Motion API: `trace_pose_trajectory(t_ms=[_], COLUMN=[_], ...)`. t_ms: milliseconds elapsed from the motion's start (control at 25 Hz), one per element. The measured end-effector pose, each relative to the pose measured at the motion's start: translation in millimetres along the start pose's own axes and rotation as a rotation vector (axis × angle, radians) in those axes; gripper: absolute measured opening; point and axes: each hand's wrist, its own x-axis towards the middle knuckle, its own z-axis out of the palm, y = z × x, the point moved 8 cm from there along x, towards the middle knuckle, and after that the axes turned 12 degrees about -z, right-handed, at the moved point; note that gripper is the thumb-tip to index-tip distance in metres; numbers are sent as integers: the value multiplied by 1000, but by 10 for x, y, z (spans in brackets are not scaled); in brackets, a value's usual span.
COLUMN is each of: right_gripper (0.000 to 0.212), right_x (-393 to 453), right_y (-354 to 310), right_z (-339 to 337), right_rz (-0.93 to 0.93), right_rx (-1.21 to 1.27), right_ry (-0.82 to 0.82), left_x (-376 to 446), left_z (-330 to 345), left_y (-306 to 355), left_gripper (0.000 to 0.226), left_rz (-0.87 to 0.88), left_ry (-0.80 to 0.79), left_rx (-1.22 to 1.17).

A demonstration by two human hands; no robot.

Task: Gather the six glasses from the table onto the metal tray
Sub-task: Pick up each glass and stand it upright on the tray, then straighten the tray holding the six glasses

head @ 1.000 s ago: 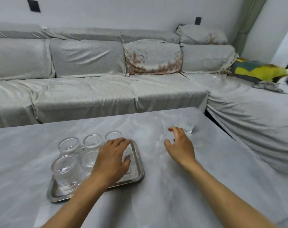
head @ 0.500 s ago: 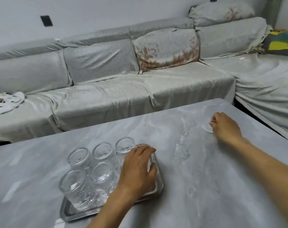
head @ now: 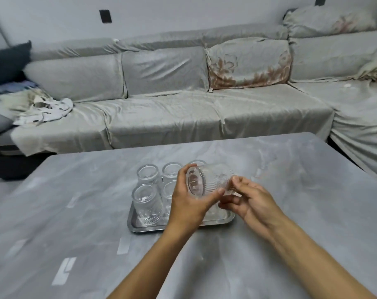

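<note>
A metal tray (head: 140, 225) sits on the grey table (head: 291, 212) with several ribbed clear glasses standing upright on it, such as the front-left one (head: 146, 201) and the back-left one (head: 147, 173). Over the tray's right part, a sixth glass (head: 209, 180) lies on its side in the air, mouth facing me. My left hand (head: 187, 203) grips its rim end with thumb and fingers. My right hand (head: 245, 197) holds its base end. My left hand hides part of the tray's middle.
A long grey covered sofa (head: 172, 117) runs behind the table and turns along the right side. A flowered cushion (head: 248, 63) leans on its back, and crumpled cloth (head: 43, 106) lies at its left end. The table's right edge (head: 342, 156) is near the sofa.
My right hand took the glass from the table's far right and brought it over the tray. My left hand lifted off the tray and closed on the glass rim. The camera swung left.
</note>
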Motion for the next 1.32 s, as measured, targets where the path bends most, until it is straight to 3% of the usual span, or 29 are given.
trace_pose_trajectory(t_ms=[80,200,280,360,440,560,640,720,800,1000,1120,1200,1320], right_gripper=[7,68,81,82,82,85,89,88,84,87,92,102,115], right_x=[-75,-128,-150,-59,66,180,219,248,281,391,449,561,779], right_y=[25,-78,-67,27,118,388,504,571,616,733,794,753,648], right_z=[139,334,474,415,227,66,89,177,198,150,66,-62,-120], right_rz=[-78,-435,-597,-540,-363,-207,-209,-251,-264,-255,-179,-92,-32], right_rx=[-265,-1082,-1302,-1333,-1198,-1161,-1167,-1152,-1166,-1152,-1119,-1086,-1243], right_ry=[-16,-125,-147,-72,20,27,16,-5,-7,-43,-157,-260,-475], left_x=[-21,-37,-21,-13,-20,-63,-85,-21,58,159,215,390,747], left_z=[-230,-329,-200,-136,-321,-1199,-1581,-1587,-1503,-1537,-1610,-1755,-1814], left_y=[55,126,181,197,181,-321,-820,-1184,-1300,-1387,-1387,-1331,-1268], left_gripper=[71,80,89,88,69,34,39,53,59,54,58,68,107], left_rz=[19,44,57,58,95,-13,-227,-328,-300,-270,-282,-278,-282], left_ry=[58,52,-17,-109,-80,340,447,303,189,213,130,52,-169], left_rx=[55,229,336,358,280,89,163,290,331,370,391,454,721])
